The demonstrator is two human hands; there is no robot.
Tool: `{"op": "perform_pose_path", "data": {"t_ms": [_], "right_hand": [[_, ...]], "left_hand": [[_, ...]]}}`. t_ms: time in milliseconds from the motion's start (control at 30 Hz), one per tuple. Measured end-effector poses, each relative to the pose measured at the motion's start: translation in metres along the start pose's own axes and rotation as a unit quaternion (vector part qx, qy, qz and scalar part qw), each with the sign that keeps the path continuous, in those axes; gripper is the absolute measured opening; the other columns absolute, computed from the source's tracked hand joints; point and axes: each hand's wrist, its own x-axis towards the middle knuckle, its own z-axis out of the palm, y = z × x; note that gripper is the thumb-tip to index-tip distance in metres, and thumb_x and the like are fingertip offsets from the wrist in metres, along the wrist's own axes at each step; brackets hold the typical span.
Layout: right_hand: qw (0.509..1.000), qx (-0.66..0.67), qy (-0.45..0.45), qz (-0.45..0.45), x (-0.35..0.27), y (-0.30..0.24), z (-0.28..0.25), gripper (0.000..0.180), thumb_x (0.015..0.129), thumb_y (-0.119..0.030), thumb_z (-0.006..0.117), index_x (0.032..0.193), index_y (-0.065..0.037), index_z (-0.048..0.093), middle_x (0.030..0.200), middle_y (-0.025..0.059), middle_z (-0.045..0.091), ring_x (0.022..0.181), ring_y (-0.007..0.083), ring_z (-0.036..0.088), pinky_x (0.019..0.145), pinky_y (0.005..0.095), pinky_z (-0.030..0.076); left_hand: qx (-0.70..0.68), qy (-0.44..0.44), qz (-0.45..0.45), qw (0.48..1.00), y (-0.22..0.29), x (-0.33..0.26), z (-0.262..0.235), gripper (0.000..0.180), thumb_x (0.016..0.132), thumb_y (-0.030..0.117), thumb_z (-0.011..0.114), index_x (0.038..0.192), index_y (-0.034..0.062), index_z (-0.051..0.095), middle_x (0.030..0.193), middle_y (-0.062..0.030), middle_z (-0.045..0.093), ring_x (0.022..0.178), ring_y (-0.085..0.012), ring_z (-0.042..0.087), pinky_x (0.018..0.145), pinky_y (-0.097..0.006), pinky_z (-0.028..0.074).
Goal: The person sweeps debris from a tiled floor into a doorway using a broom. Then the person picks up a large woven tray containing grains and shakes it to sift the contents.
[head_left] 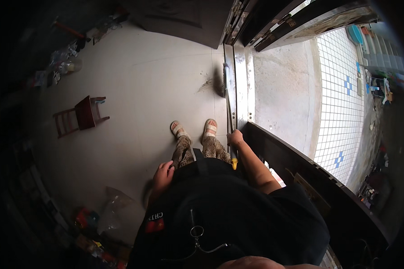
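Observation:
My right hand [235,137] is closed round the thin handle of a broom [229,103], below the middle of its length. The handle's yellow end [234,163] comes out beneath my hand, close to my leg. At its far end, the broom's dark bristles [219,81] lie on the floor beside the metal door sill [241,80]. A smudge of dark dirt [205,85] marks the tiles just left of the bristles. My left hand [163,175] hangs by my left thigh, its fingers loosely bent and apart, with nothing seen in it.
Dark door panels [184,20] stand at the top, and another dark door [283,150] stands along my right side. A small red wooden chair [86,113] is on the left. Clear plastic bags [114,210] lie behind my left. Outside are concrete and white tiles [339,94].

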Motion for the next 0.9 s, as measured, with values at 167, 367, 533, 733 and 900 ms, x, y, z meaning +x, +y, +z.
{"op": "perform_pose_path", "data": {"t_ms": [167, 367, 533, 733, 900], "right_hand": [[0.991, 0.091, -0.06, 0.077, 0.049, -0.015, 0.054, 0.033, 0.083, -0.02, 0.056, 0.098, 0.009, 0.061, 0.083, 0.0187, 0.067, 0.069, 0.0304, 0.069, 0.057, 0.0404, 0.056], [0.988, 0.142, -0.062, 0.022, 0.028, -0.041, 0.046, 0.033, 0.084, -0.018, 0.062, 0.091, 0.013, 0.057, 0.072, 0.0163, 0.062, 0.054, 0.0261, 0.062, 0.047, 0.0375, 0.05], [0.972, 0.23, -0.036, 0.022, -0.023, 0.015, 0.023, 0.018, 0.082, -0.014, 0.064, 0.08, 0.002, 0.055, 0.061, 0.0096, 0.054, 0.046, 0.0221, 0.055, 0.042, 0.0361, 0.045], [0.969, 0.224, 0.066, 0.082, -0.092, 0.06, 0.087, 0.015, 0.079, -0.009, 0.061, 0.083, 0.003, 0.054, 0.061, 0.01, 0.054, 0.047, 0.0222, 0.056, 0.042, 0.0361, 0.047], [0.908, 0.386, -0.023, 0.162, -0.058, 0.051, 0.152, 0.009, 0.079, -0.005, 0.057, 0.081, 0.002, 0.054, 0.061, 0.011, 0.054, 0.048, 0.0236, 0.056, 0.042, 0.0358, 0.044]], "left_hand": [[-0.024, -0.017, -0.019, 0.999, -0.002, -0.008, -0.003, 0.031, 0.093, 0.023, 0.053, 0.117, 0.0045, 0.058, 0.111, -0.0188, 0.058, 0.098, -0.0339, 0.059, 0.085, -0.038, 0.047], [-0.007, 0.005, 0.062, 0.998, -0.039, -0.006, -0.007, 0.029, 0.091, 0.021, 0.057, 0.115, 0.0043, 0.06, 0.104, -0.0151, 0.061, 0.093, -0.0295, 0.061, 0.079, -0.034, 0.049], [0.063, -0.022, 0.088, 0.994, -0.045, 0.012, -0.052, 0.029, 0.09, 0.021, 0.056, 0.116, 0.0062, 0.059, 0.11, -0.0151, 0.06, 0.099, -0.0326, 0.059, 0.085, -0.039, 0.048], [0.048, -0.035, 0.057, 0.997, -0.102, 0.018, -0.111, 0.029, 0.091, 0.021, 0.055, 0.117, 0.0083, 0.059, 0.108, -0.0134, 0.06, 0.085, -0.0281, 0.061, 0.079, -0.037, 0.049], [0.076, -0.042, 0.08, 0.993, -0.147, 0.016, -0.142, 0.028, 0.091, 0.019, 0.055, 0.116, 0.0083, 0.059, 0.107, -0.0138, 0.059, 0.085, -0.0277, 0.062, 0.079, -0.037, 0.049]]}}
